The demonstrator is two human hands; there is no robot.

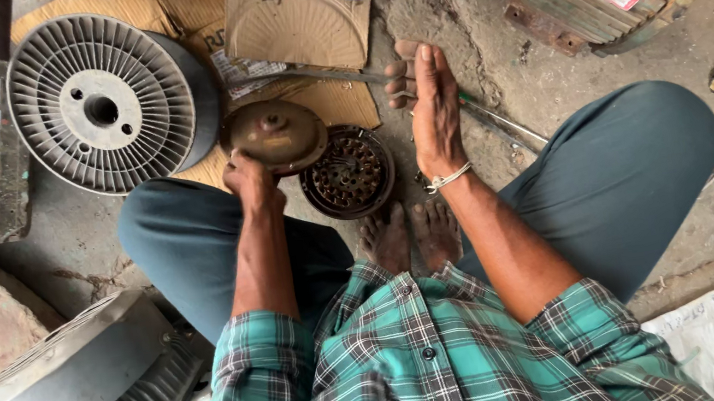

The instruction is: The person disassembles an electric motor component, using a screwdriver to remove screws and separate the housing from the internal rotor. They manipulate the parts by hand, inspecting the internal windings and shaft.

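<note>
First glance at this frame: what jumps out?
The left hand grips a brown round cover at centre, beside a dark round wound core on the floor. The right hand reaches flat toward a metal rod. A big grey ribbed spool sits upper left.

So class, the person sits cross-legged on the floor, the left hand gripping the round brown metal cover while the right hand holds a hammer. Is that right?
Not quite. The head view shows the right hand open and flat, reaching toward a long metal tool on the floor, not holding a hammer. The left hand does grip the round brown metal cover.
</note>
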